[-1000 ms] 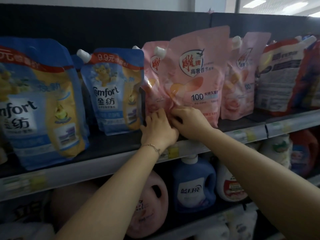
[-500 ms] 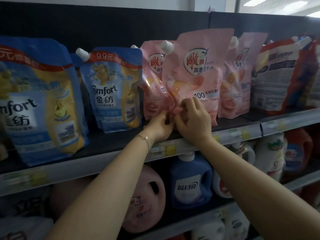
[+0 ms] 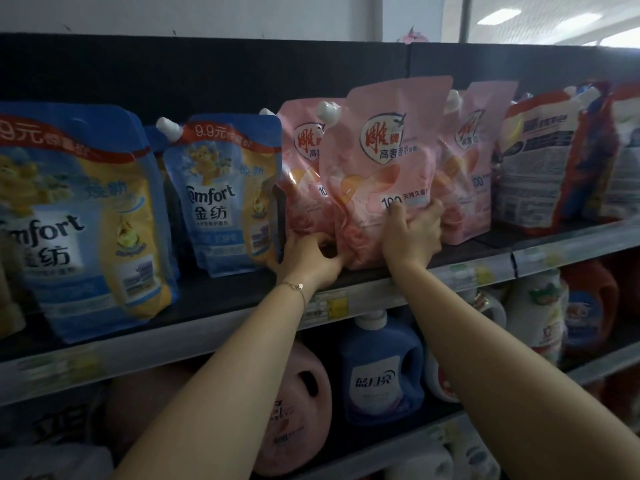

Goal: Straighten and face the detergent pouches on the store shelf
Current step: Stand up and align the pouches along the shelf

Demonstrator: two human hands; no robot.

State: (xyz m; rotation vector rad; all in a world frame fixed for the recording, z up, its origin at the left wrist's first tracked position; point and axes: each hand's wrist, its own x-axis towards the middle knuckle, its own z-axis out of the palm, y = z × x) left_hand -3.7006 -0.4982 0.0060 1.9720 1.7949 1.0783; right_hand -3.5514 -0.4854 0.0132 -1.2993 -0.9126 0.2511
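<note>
Since the earlier frame the right hand (image 3: 412, 233) had slid from the pouch's lower left edge to its lower right, and the two hands had drawn apart. The front pink pouch (image 3: 384, 174) stood upright on the shelf (image 3: 221, 292), label facing out, overlapping two more pink pouches (image 3: 303, 174) behind it on either side. The right hand lay spread against its lower front, fingers wrapped round the right edge, clamped on it. The left hand (image 3: 308, 258), a thin bracelet (image 3: 294, 287) at the wrist, pinched the pouch's bottom left corner, fingers closed on the film.

Blue Comfort pouches (image 3: 221, 195) stood to the left, the nearest just beside the left hand; red-and-white pouches (image 3: 547, 168) stood to the right. Below, a blue jug (image 3: 381, 372) and a pink jug (image 3: 298, 403) sat partly hidden by the forearms. The far-left pouch was cut off by the frame, and the price tags were too blurred to read.
</note>
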